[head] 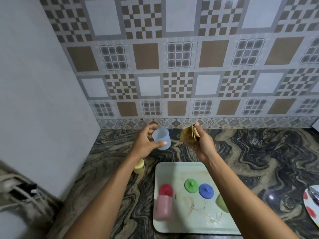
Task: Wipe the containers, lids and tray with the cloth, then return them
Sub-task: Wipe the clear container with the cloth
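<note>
Left grip (146, 140) curls thumb and fingers round the blue container (161, 138), held above the table (259, 152); right grip (202, 142), just beside it, pinches the folded cloth (189, 135) (brownish); nearer than both grips, on the table: tray (181, 169) w/ green lid (191, 185), blue lid (206, 190), pink container (164, 207) w/ red lid (165, 189); yellow container (139, 167) under left wrist.

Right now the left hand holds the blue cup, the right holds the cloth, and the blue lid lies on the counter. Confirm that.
Wrong in one point: the head view shows the blue lid on the tray, not the counter. The left hand does hold the blue cup, the right hand the cloth.
</note>
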